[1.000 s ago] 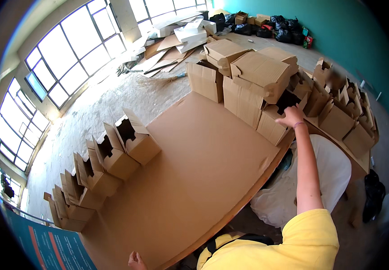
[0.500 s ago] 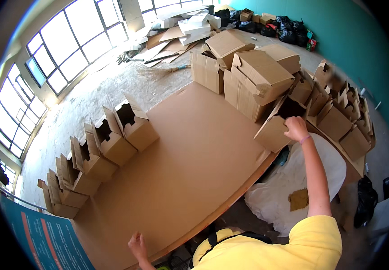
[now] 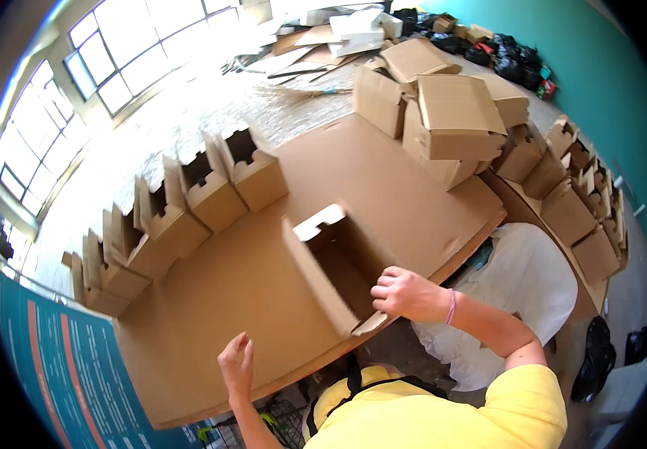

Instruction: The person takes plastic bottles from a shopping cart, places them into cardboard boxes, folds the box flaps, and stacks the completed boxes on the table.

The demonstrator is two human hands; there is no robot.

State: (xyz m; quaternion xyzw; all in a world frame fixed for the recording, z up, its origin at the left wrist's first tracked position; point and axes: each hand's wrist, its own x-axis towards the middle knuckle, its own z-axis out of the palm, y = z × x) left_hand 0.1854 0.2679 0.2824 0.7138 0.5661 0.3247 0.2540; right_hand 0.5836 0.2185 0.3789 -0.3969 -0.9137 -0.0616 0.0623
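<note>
An open-topped brown cardboard box (image 3: 322, 283) rests near the front edge of the cardboard-covered table (image 3: 241, 322), its dark inside showing. My right hand (image 3: 411, 294) is closed on the near right rim of this box. Left of the box, apart from it, my left hand (image 3: 236, 364) hovers over the table's front with its fingers loosely curled and nothing in them. Several open boxes (image 3: 217, 202) stand in a slanting row along the table's far left side.
More boxes (image 3: 462, 105) are piled at the table's far right end, and others fill a second surface (image 3: 600, 293) at right. White sheeting (image 3: 522, 269) hangs beside the table. A broom (image 3: 293, 92), flat scrap (image 3: 323, 52) and black bags (image 3: 518, 63) lie on the floor beyond.
My right hand has brought the box from the right-hand pile to the table's near middle. My left hand has risen a little, further over the table. The view has shifted slightly.
</note>
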